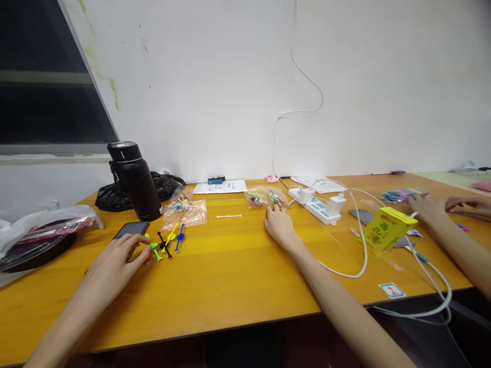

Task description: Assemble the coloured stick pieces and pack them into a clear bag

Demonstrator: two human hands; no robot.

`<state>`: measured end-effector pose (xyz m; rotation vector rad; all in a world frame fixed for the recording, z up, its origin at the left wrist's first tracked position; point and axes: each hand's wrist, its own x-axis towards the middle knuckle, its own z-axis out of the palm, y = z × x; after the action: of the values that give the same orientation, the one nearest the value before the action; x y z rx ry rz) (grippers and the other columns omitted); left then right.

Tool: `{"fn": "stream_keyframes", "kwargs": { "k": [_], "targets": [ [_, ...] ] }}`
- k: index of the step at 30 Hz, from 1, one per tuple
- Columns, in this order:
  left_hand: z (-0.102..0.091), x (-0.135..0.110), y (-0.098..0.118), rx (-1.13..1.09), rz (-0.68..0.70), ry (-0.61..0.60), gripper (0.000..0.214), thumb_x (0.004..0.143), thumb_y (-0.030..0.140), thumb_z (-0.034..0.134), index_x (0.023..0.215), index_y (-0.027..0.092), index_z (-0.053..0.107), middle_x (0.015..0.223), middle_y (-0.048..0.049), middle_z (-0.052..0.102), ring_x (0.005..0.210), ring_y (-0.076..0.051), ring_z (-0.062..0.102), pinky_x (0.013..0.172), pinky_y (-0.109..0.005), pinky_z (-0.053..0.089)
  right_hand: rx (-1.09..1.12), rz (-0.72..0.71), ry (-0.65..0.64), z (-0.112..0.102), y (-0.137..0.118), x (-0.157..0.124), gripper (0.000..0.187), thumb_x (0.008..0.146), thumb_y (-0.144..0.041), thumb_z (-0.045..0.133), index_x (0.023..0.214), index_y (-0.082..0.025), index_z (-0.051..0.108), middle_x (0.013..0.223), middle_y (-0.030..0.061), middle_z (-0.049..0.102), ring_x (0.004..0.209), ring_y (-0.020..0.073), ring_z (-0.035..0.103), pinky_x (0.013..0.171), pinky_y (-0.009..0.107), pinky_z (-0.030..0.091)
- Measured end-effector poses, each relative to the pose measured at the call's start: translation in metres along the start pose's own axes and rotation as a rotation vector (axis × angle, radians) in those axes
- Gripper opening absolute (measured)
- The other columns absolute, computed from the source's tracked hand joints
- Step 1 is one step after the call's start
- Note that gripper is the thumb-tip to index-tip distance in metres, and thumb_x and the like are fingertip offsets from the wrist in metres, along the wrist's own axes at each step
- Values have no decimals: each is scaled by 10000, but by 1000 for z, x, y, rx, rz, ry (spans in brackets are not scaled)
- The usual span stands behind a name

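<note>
My left hand is low over the table at the left, thumb and forefinger a little apart beside a green arrow spinner. Whether the fingertips touch it is hard to tell; something small and red shows under the thumb. Right of it lie a black arrow spinner, a yellow one and a blue one. My right hand rests on the tabletop, fingers loosely bent, near clear bags of coloured spinner parts. A white arrow lies flat between the hands.
A black bottle stands behind a phone at left. An opened clear bag lies nearby. To the right are a power strip, white cables and a yellow box. Another person's hands work at far right.
</note>
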<state>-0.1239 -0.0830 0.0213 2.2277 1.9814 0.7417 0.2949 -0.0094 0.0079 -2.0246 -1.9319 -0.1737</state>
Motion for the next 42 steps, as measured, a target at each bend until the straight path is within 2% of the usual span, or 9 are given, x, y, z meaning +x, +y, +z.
{"fn": "stream_keyframes", "kwargs": {
  "k": [2, 6, 9, 12, 17, 26, 30, 34, 42],
  "targets": [
    [-4, 2, 20, -88, 73, 19, 352, 881, 543, 521, 1002, 245, 664, 1164, -82, 693, 1017, -321, 637, 865, -402, 471, 102, -66, -27, -1, -2, 1, 233, 869, -45, 514, 1039, -90, 666, 1177, 252, 622, 1127, 359, 572, 920, 452, 451],
    [7, 19, 76, -391, 187, -150, 286, 906, 476, 549, 1040, 251, 666, 1148, -60, 702, 941, -252, 675, 845, -358, 516, 396, -254, -93, 1, -24, 1, 174, 925, -134, 549, 1077, -149, 632, 1093, 114, 689, 991, 193, 651, 908, 305, 502],
    [39, 45, 113, -682, 212, -253, 336, 849, 454, 656, 1115, 250, 673, 1157, -89, 705, 943, -251, 700, 863, -363, 544, 880, -416, -117, 4, -43, -3, 209, 965, -314, 577, 1116, -170, 593, 1070, 75, 693, 948, 151, 668, 883, 284, 535],
    [80, 73, 133, -1021, 157, -420, 391, 798, 485, 727, 1075, 213, 683, 1181, -122, 700, 938, -242, 719, 862, -378, 571, 1041, -494, -79, 6, -52, -9, 234, 947, -399, 614, 1032, -181, 624, 1023, 56, 687, 953, 159, 662, 912, 311, 540],
    [122, 86, 132, -1334, 97, -547, 412, 800, 461, 765, 1062, 161, 661, 1049, -122, 748, 920, -199, 734, 956, -364, 543, 1014, -530, -74, 13, -48, -10, 257, 962, -414, 603, 1075, -190, 656, 1061, 63, 667, 976, 168, 662, 908, 312, 548],
    [124, 79, 125, -1388, -46, -365, 496, 713, 472, 831, 1044, 158, 635, 1087, -130, 746, 897, -224, 749, 969, -422, 552, 427, -476, 53, 34, -36, 0, 212, 997, -256, 520, 1135, -185, 664, 1240, 123, 616, 1209, 260, 531, 1067, 459, 433],
    [123, 82, 126, -1409, -72, -289, 505, 713, 470, 827, 1058, 161, 624, 1107, -136, 743, 899, -222, 749, 963, -426, 555, 452, -471, 82, 32, -36, -2, 197, 962, -267, 596, 1137, -213, 669, 1146, 98, 621, 1115, 249, 565, 1011, 433, 466],
    [119, 84, 123, -1406, -84, -203, 507, 733, 452, 812, 1100, 159, 623, 1140, -145, 741, 945, -228, 743, 1009, -432, 518, 527, -611, -40, 26, -42, -7, 212, 977, -332, 594, 1151, -261, 692, 1175, 78, 618, 1135, 235, 563, 1033, 402, 450],
    [115, 82, 122, -1439, -165, -225, 477, 757, 423, 800, 1119, 166, 624, 1232, -158, 717, 1018, -226, 728, 1047, -418, 490, 697, -716, -212, 17, -47, -9, 128, 931, -349, 669, 966, -228, 693, 1085, 59, 651, 1085, 212, 587, 986, 351, 462]
  ]
}}
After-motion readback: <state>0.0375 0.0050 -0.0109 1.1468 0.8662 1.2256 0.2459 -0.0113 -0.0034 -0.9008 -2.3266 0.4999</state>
